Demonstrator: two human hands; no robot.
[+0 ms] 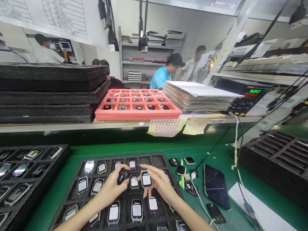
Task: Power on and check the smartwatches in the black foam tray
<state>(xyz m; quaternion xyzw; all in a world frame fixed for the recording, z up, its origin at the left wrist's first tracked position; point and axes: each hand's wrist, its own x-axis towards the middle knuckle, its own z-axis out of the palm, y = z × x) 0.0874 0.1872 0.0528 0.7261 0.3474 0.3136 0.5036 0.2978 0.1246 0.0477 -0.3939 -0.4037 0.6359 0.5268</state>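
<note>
Over a black foam tray (125,192) full of smartwatch bodies, my left hand (115,181) grips a dark-faced smartwatch (122,175) between thumb and fingers. My right hand (156,181) holds a second smartwatch (146,179), its lit white screen turned up towards me. Between the two hands, another lit smartwatch (134,182) rests in its slot. Below them, more watches with white screens, such as the silver one (114,212) and the purple-framed one (153,204), lie in the tray. Part of the tray is hidden by my hands and forearms.
To the left is another foam tray (64,150) of watches. Loose watches (189,160), a green tool (182,175), a phone (216,186) and white cables (201,199) lie at right. Behind are a pink tray (138,114), a paper stack (192,99), a power supply (250,96) and several people.
</note>
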